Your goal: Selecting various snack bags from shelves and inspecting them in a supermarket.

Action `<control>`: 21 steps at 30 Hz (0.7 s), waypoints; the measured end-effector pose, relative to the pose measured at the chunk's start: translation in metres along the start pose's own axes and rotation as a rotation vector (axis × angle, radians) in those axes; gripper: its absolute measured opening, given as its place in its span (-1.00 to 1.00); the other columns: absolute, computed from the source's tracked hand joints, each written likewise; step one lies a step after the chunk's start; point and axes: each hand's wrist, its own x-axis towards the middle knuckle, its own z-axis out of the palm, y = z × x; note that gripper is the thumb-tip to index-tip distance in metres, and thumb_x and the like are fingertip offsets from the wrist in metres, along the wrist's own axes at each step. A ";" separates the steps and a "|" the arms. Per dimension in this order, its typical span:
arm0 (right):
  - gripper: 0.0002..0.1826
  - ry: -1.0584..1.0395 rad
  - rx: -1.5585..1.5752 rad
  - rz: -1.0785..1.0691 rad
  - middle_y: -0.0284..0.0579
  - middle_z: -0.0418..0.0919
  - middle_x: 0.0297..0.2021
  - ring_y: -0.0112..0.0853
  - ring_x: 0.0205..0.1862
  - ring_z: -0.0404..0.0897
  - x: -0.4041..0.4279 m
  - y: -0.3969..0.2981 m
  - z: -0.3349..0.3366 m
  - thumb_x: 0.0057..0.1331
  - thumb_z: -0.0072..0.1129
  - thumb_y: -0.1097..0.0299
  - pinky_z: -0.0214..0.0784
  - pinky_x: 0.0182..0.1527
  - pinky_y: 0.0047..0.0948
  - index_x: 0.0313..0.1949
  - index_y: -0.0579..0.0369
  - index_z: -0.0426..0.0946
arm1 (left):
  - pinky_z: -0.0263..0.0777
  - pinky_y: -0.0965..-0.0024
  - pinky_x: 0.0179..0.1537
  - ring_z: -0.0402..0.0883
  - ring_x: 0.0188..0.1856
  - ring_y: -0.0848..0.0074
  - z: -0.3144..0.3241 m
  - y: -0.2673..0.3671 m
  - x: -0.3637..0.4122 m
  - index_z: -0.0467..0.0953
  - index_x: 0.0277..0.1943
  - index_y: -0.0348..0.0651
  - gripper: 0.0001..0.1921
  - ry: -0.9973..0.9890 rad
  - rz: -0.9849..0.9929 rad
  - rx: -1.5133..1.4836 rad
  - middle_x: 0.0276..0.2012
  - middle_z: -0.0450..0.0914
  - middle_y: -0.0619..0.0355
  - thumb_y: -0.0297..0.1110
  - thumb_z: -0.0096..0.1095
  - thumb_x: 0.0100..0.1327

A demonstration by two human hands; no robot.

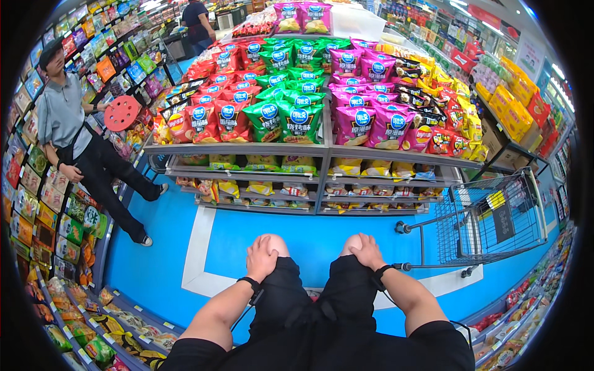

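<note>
My left hand [261, 259] rests on my left knee [277, 245], fingers draped over it and holding nothing. On the other side, my right hand [369, 252] lies over my right knee [351, 243], also without any object. Both wrists carry a black band with a cable. Before me stands a display shelf [236, 149] stacked with bags of potato chips: red bags [203, 121] at left, green bags [300, 121] in the middle, purple bags [354, 125] to the right. Smaller snack packs [261, 162] fill its lower tiers.
A wire shopping cart [492, 222] stands at the right on the blue floor [153, 259]. At left is a person [74, 102] with a red perforated disc-shaped object [121, 113]. Snack shelves [113, 278] line the left; another person [197, 23] is farther back.
</note>
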 end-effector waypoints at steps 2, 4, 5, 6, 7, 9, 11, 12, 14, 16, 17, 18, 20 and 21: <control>-0.02 -0.002 -0.008 -0.003 0.34 0.16 0.58 0.32 0.56 0.22 0.000 -0.003 -0.002 0.38 0.19 -0.32 0.12 0.55 0.16 0.63 -0.10 0.18 | 0.34 -0.17 0.45 0.34 0.47 -0.20 0.000 -0.001 0.000 0.43 0.51 0.05 -0.33 0.000 -0.001 -0.001 0.57 0.31 -0.11 -0.02 0.19 0.35; -0.02 -0.002 -0.017 -0.004 0.34 0.16 0.58 0.32 0.55 0.22 -0.001 -0.005 -0.004 0.38 0.19 -0.33 0.13 0.55 0.15 0.63 -0.10 0.18 | 0.34 -0.17 0.45 0.34 0.47 -0.20 0.000 -0.001 0.000 0.43 0.51 0.05 -0.33 -0.002 -0.001 -0.002 0.57 0.31 -0.11 -0.02 0.19 0.35; -0.02 -0.012 -0.009 0.007 0.33 0.16 0.58 0.31 0.56 0.22 -0.002 -0.005 -0.005 0.38 0.19 -0.33 0.13 0.55 0.14 0.63 -0.11 0.18 | 0.34 -0.17 0.45 0.33 0.47 -0.21 -0.001 0.000 -0.001 0.44 0.51 0.05 -0.33 -0.003 -0.002 -0.005 0.58 0.31 -0.11 -0.02 0.20 0.35; -0.02 -0.021 -0.002 0.018 0.32 0.16 0.58 0.31 0.56 0.23 -0.003 -0.006 -0.006 0.38 0.19 -0.33 0.13 0.55 0.14 0.63 -0.11 0.18 | 0.34 -0.17 0.45 0.33 0.47 -0.21 -0.001 0.000 -0.001 0.44 0.51 0.05 -0.33 -0.005 -0.003 -0.007 0.58 0.30 -0.11 -0.02 0.20 0.35; -0.02 -0.021 -0.002 0.018 0.32 0.16 0.58 0.31 0.56 0.23 -0.003 -0.007 -0.007 0.38 0.19 -0.33 0.13 0.55 0.14 0.63 -0.11 0.18 | 0.34 -0.17 0.45 0.33 0.47 -0.21 0.000 0.000 -0.001 0.44 0.51 0.05 -0.33 -0.005 -0.004 -0.008 0.58 0.30 -0.11 -0.02 0.20 0.35; -0.02 -0.040 0.010 0.035 0.30 0.16 0.58 0.29 0.56 0.22 -0.004 -0.010 -0.010 0.38 0.19 -0.33 0.12 0.56 0.12 0.63 -0.11 0.18 | 0.34 -0.17 0.45 0.33 0.47 -0.22 0.002 -0.002 0.000 0.44 0.51 0.05 -0.33 0.004 0.007 -0.013 0.58 0.31 -0.11 -0.02 0.20 0.35; -0.02 -0.034 0.011 0.035 0.30 0.16 0.58 0.29 0.56 0.22 -0.006 -0.010 -0.010 0.37 0.20 -0.33 0.12 0.56 0.12 0.64 -0.11 0.18 | 0.34 -0.17 0.45 0.34 0.47 -0.23 0.004 -0.004 0.000 0.43 0.51 0.05 -0.33 0.002 0.007 -0.008 0.58 0.31 -0.11 -0.02 0.20 0.35; -0.01 -0.027 0.012 0.032 0.30 0.15 0.58 0.29 0.56 0.23 -0.006 -0.010 -0.010 0.37 0.20 -0.33 0.12 0.56 0.12 0.64 -0.12 0.18 | 0.34 -0.17 0.45 0.34 0.46 -0.23 0.004 -0.004 0.000 0.43 0.51 0.04 -0.33 0.002 0.006 -0.003 0.58 0.31 -0.11 -0.02 0.21 0.35; -0.01 -0.026 0.013 0.031 0.31 0.15 0.59 0.29 0.56 0.22 -0.004 -0.007 -0.008 0.37 0.20 -0.33 0.11 0.56 0.12 0.64 -0.12 0.17 | 0.34 -0.17 0.45 0.34 0.46 -0.23 0.005 -0.005 0.001 0.43 0.51 0.04 -0.33 -0.001 0.012 -0.006 0.58 0.31 -0.12 -0.02 0.21 0.35; -0.01 -0.024 0.014 0.029 0.31 0.15 0.59 0.29 0.57 0.22 -0.002 -0.002 -0.004 0.38 0.20 -0.33 0.10 0.57 0.13 0.64 -0.12 0.17 | 0.35 -0.17 0.44 0.35 0.46 -0.22 0.005 -0.004 0.002 0.43 0.51 0.05 -0.33 -0.003 0.017 -0.009 0.58 0.31 -0.12 -0.02 0.21 0.35; -0.01 -0.014 0.013 0.015 0.31 0.15 0.59 0.29 0.57 0.22 -0.001 0.000 -0.002 0.38 0.20 -0.33 0.10 0.57 0.13 0.64 -0.12 0.17 | 0.35 -0.16 0.44 0.35 0.46 -0.22 0.003 -0.003 0.002 0.43 0.51 0.04 -0.33 -0.006 0.012 -0.009 0.57 0.32 -0.13 -0.02 0.21 0.35; -0.01 -0.004 0.012 0.000 0.32 0.15 0.59 0.29 0.57 0.22 0.000 0.003 -0.001 0.38 0.20 -0.32 0.09 0.57 0.14 0.64 -0.12 0.17 | 0.35 -0.16 0.44 0.35 0.46 -0.22 0.003 -0.002 0.002 0.43 0.51 0.04 -0.33 -0.008 0.006 -0.010 0.57 0.32 -0.13 -0.02 0.21 0.35; -0.02 -0.003 0.018 0.006 0.32 0.15 0.59 0.30 0.56 0.23 0.000 0.003 0.000 0.38 0.21 -0.32 0.10 0.57 0.14 0.64 -0.12 0.18 | 0.36 -0.16 0.44 0.35 0.46 -0.22 0.003 -0.002 0.001 0.43 0.51 0.04 -0.33 -0.004 0.012 -0.003 0.57 0.32 -0.13 -0.02 0.21 0.35; -0.02 -0.002 0.023 0.009 0.32 0.15 0.59 0.30 0.55 0.24 0.000 0.003 0.000 0.38 0.21 -0.31 0.10 0.57 0.14 0.64 -0.12 0.18 | 0.36 -0.15 0.44 0.35 0.46 -0.22 0.003 -0.002 0.001 0.43 0.51 0.04 -0.33 0.004 0.016 0.003 0.57 0.32 -0.13 -0.02 0.21 0.35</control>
